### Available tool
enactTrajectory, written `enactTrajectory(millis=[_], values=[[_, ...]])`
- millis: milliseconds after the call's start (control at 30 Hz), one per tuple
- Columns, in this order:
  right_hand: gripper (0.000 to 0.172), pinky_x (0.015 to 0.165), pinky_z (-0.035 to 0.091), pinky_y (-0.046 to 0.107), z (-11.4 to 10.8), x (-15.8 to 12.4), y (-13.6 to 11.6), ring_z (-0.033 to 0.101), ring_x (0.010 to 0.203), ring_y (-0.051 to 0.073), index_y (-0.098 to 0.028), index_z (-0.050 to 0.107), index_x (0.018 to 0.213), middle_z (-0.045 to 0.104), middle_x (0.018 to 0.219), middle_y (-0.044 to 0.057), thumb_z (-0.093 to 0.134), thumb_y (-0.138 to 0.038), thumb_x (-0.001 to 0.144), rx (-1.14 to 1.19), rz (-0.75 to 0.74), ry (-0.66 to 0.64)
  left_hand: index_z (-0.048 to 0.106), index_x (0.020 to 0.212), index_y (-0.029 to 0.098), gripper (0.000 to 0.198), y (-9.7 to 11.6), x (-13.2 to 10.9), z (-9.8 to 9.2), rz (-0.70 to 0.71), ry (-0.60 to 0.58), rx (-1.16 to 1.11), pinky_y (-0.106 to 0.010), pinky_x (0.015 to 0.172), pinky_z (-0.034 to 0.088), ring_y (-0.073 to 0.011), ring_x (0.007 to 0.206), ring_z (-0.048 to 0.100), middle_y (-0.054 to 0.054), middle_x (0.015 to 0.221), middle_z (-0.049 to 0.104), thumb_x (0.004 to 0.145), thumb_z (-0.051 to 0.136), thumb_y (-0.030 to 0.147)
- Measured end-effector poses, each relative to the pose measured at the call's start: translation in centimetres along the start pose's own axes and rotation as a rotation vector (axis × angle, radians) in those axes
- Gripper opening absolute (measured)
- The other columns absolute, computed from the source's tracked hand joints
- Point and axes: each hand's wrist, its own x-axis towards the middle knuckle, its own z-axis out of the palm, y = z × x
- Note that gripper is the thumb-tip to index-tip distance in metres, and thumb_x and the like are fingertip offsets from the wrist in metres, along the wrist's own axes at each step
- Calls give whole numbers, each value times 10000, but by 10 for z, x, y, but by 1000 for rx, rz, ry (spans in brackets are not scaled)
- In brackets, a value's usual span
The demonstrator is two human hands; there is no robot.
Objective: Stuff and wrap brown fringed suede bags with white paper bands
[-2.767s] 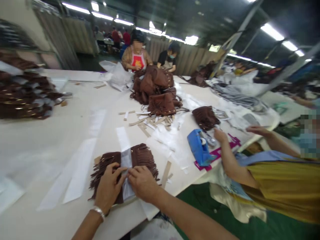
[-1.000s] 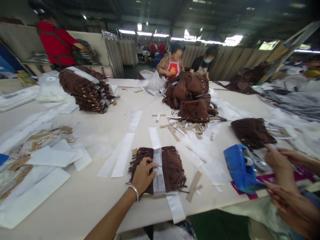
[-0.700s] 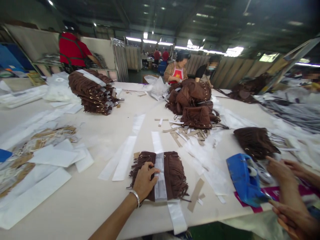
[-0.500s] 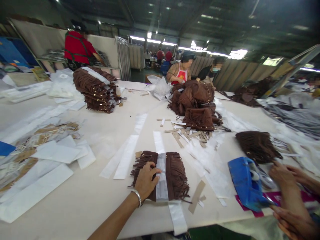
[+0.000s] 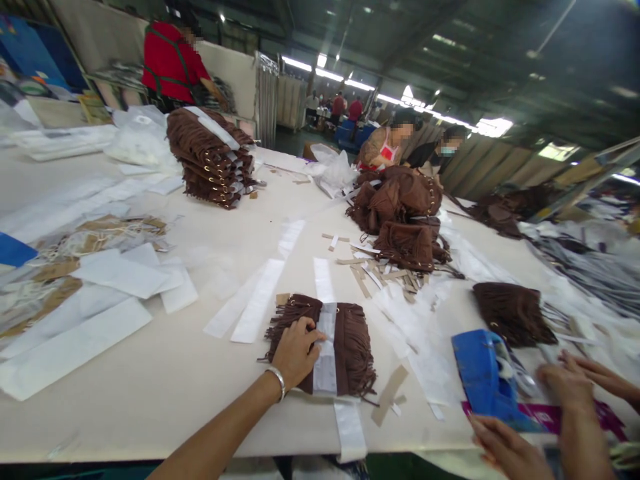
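Though the right hand point(image 5: 503, 445) is unreadable, the left hand point(image 5: 295, 350) spreads across a bag point(image 5: 354, 348) beside bare table point(image 5: 200, 387).

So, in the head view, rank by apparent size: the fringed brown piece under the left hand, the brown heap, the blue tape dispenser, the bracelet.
1. Fringed brown piece and brown heap: too close to rank, the former being nearer the camera.
2. Blue tape dispenser
3. Bracelet
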Motion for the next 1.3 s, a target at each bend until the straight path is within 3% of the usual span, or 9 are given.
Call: enactTrajectory(millis=[100,200,300,400,533,800,933,1100,1300], values=[[461,621,552,318,67,-20,-36,637,652,188,-238,668,959,680,759,44,662,-611,687,192,-27,-346,667,1052,325,268,1,0,-2,-16,-10,-9,-365,890,394,-214,1061,494,-18,1153,501,828,578,209],[451,522,485,250,142,-41,-87,541,522,115,-207,631,988,645,705,11,635,-586,744,365,-81,-603,667,1065,314,280,3,1,-5,-33,-38,-13,-373,903,392,-223,1069,490,-30,1161,502,827,571,203],[438,459,441,216,197,-46,-119,483,460,86,-188,594,937,630,662,-7,638,-564,718,382,-51,-654,662,1079,308,293,2,1,-7,-40,-65,-16,-382,907,387,-237,1088,477,-38,1167,504,823,568,200],[406,381,397,194,226,-40,-124,440,410,75,-192,565,915,612,627,-28,618,-534,702,298,3,-602,648,1092,309,304,-1,1,-7,-29,-72,-17,-385,902,380,-241,1084,469,-38,1166,505,826,560,191],[269,352,377,169,239,-35,-122,449,394,73,-207,556,893,600,602,-47,551,-443,765,184,-21,-543,635,1085,303,275,-4,1,-4,-9,-60,-1,-387,870,375,-243,1055,465,-40,1144,507,854,534,193],[77,345,380,153,245,-41,-139,516,378,83,-217,548,848,598,555,-63,478,-249,840,15,-8,-443,624,1074,293,284,-5,3,-4,-4,-78,24,-401,854,360,-255,1044,453,-45,1147,505,837,535,166],[75,348,398,156,247,-39,-140,578,402,106,-222,527,876,612,547,-64,499,-180,820,-38,-6,-418,622,1099,292,308,-5,2,-5,-10,-97,30,-398,852,358,-258,1050,450,-52,1146,509,833,532,163],[242,343,442,202,252,-30,-133,645,447,171,-207,455,1030,665,584,-30,564,-194,815,-147,72,-395,625,1112,298,341,-4,2,-6,-7,-99,31,-395,853,358,-259,1054,450,-53,1131,515,816,543,148],[163,332,422,207,250,-26,-130,599,381,153,-188,505,952,668,565,-1,589,-284,851,-291,52,-409,648,1014,275,173,0,7,-4,-39,-103,69,-388,852,369,-252,1025,464,-54,1091,516,865,562,250]])
